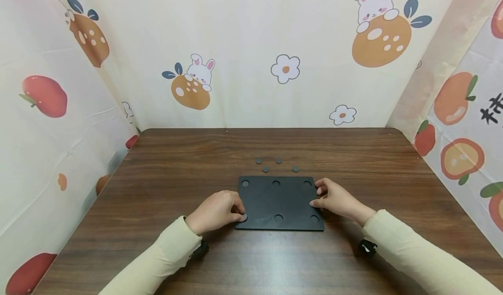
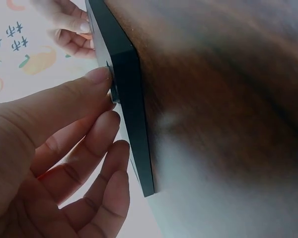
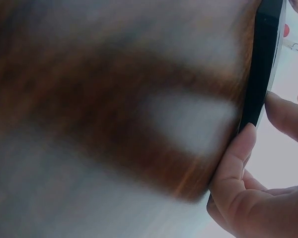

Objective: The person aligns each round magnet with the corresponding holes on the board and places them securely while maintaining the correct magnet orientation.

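A flat black board with round recesses along its front and back edges lies on the table. My left hand pinches a small grey disc between thumb and fingers at the board's front left corner. In the left wrist view, the thumb tip presses the disc close against the board's top face. A grey disc sits in the back left recess. My right hand holds the board's right edge, thumb on top and fingers along the side. Several loose grey discs lie just behind the board.
The brown wooden table extends around the board on all sides. Behind it hangs a pale curtain printed with rabbits, fruit and flowers, with more printed cloth at the left and right.
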{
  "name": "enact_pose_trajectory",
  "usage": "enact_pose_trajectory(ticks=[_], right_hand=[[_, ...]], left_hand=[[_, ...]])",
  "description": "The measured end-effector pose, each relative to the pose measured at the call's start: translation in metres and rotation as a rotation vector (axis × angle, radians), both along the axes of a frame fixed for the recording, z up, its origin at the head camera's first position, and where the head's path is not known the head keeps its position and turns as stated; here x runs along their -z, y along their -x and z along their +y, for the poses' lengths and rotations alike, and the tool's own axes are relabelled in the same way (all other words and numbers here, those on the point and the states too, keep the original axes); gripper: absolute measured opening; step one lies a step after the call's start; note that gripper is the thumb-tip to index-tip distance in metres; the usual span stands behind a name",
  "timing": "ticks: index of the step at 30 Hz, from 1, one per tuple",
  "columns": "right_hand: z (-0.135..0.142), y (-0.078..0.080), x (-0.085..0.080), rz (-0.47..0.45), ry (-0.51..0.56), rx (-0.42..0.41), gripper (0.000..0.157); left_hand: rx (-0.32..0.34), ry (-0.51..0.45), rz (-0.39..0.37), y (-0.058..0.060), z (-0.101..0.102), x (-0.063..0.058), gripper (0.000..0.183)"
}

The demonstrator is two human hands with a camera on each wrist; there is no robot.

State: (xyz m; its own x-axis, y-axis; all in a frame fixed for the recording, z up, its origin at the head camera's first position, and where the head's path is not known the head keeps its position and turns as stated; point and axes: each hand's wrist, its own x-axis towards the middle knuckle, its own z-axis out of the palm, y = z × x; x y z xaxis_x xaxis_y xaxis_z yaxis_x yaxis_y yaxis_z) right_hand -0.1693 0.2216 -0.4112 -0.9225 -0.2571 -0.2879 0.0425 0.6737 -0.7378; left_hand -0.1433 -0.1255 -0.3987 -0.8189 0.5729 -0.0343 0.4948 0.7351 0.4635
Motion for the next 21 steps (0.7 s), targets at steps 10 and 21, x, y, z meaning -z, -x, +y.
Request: enact_pose_trajectory(ticks=[10,21], right_hand=[[0.0010,-0.0001,0.0016,0.010,0.001,-0.003,0.061],[0.0021,0.0006,0.0032,0.005,0.011,-0.003,0.061]], left_hand=[[0.018,0.001,0.030,-0.0011,0.0005,0.0009,0.005],[0.016,0.004,0.013,-0.0014,-0.0002,0.0002,0.005]])
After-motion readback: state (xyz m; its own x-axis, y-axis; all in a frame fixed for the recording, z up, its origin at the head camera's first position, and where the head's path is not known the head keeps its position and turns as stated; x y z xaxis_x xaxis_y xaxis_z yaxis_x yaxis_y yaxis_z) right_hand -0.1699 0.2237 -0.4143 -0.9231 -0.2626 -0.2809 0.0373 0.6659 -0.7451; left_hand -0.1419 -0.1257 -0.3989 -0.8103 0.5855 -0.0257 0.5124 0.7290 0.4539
